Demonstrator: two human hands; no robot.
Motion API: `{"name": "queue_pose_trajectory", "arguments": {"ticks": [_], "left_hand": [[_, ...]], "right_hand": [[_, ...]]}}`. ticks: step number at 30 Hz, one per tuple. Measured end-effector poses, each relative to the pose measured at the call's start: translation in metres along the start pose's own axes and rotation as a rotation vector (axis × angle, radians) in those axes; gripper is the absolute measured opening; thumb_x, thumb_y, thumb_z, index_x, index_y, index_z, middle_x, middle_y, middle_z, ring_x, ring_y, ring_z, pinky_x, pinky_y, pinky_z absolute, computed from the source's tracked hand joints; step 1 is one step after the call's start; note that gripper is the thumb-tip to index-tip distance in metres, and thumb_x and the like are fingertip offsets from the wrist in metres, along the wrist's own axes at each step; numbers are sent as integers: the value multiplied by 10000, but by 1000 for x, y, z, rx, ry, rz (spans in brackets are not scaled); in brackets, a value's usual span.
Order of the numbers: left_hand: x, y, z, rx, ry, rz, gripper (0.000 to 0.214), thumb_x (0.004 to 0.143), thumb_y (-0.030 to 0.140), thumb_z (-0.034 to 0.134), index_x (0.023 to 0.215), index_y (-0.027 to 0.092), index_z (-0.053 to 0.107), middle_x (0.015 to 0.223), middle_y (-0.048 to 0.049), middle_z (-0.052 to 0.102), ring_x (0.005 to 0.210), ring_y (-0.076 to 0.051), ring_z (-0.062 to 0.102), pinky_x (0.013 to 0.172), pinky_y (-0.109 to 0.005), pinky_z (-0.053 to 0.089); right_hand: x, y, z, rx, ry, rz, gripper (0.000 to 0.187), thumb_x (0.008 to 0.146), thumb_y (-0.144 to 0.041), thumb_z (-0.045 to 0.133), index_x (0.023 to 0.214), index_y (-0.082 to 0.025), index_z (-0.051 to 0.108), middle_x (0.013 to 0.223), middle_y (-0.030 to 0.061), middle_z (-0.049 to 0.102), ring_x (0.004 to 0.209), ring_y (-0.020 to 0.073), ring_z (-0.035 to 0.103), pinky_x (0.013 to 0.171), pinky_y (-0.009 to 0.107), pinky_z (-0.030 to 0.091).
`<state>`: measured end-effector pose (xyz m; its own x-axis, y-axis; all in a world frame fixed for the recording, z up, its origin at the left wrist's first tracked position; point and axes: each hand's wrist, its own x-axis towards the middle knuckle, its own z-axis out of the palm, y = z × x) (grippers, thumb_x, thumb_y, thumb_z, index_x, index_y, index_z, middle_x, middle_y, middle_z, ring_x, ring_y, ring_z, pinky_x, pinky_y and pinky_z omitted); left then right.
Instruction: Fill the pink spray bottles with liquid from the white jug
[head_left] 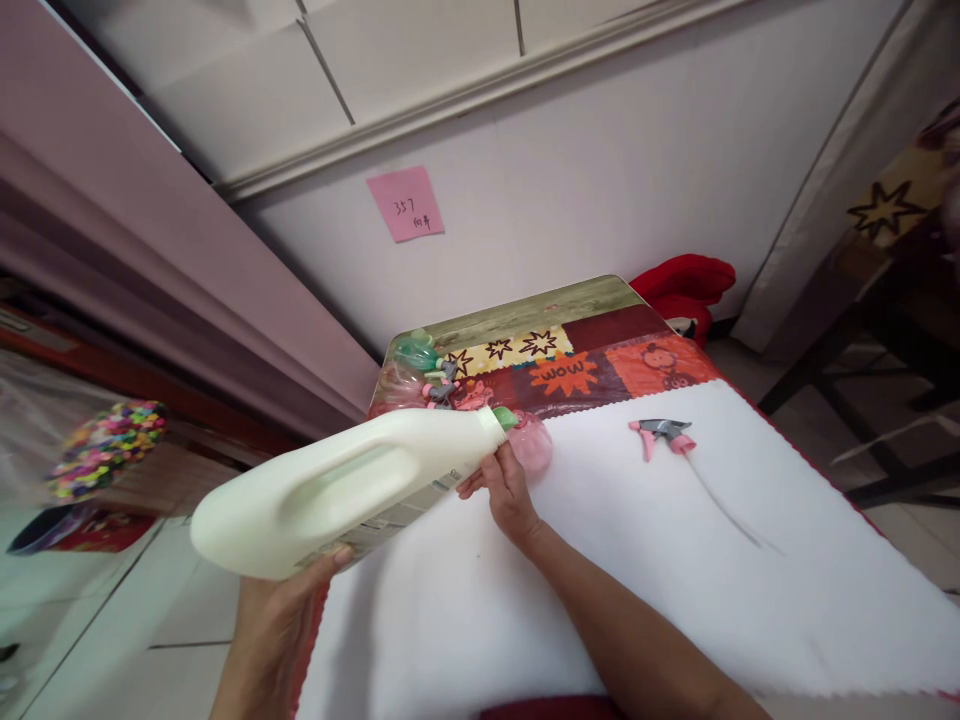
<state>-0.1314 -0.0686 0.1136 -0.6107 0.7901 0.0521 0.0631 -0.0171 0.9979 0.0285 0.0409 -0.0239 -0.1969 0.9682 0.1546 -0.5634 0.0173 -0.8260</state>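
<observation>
A large cream-white detergent bottle with a hollow side handle is tilted almost level over the table's left side, neck toward the right. My left hand grips it from below near its base. Around the neck's underside, my right hand is closed with fingers against the bottle. The green spout meets the top of a pink round spray bottle; whether they touch I cannot tell. A grey and pink spray head with a long thin tube lies on the white cloth to the right.
A white fuzzy cloth covers most of the table. At its back left lie a green spray bottle and a clear pinkish one with grey heads. A pink note sticks to the wall. A dark stool stands at right.
</observation>
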Motion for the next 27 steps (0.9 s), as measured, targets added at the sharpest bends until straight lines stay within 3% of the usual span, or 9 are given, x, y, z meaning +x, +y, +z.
{"name": "queue_pose_trajectory", "arguments": {"ticks": [8,27], "left_hand": [[1,-1,-1,-2,10,17,750,522,193,934,1226,234,675,1224,-41,750,1253,-302,625,971,-328,567],[2,-4,-3,5,11,14,777,520,209,931,1256,230,683,1155,-53,770,1265,-366,610,1047,-481,534]], "right_hand": [[0,2,0,-1,5,-1,501,939,-639,522,1160,-192,473,650,-30,672,516,162,685,519,295,614],[0,3,-1,6,1,-21,496,951,-624,514,1173,-181,479,650,-27,674,512,157,685,517,285,610]]}}
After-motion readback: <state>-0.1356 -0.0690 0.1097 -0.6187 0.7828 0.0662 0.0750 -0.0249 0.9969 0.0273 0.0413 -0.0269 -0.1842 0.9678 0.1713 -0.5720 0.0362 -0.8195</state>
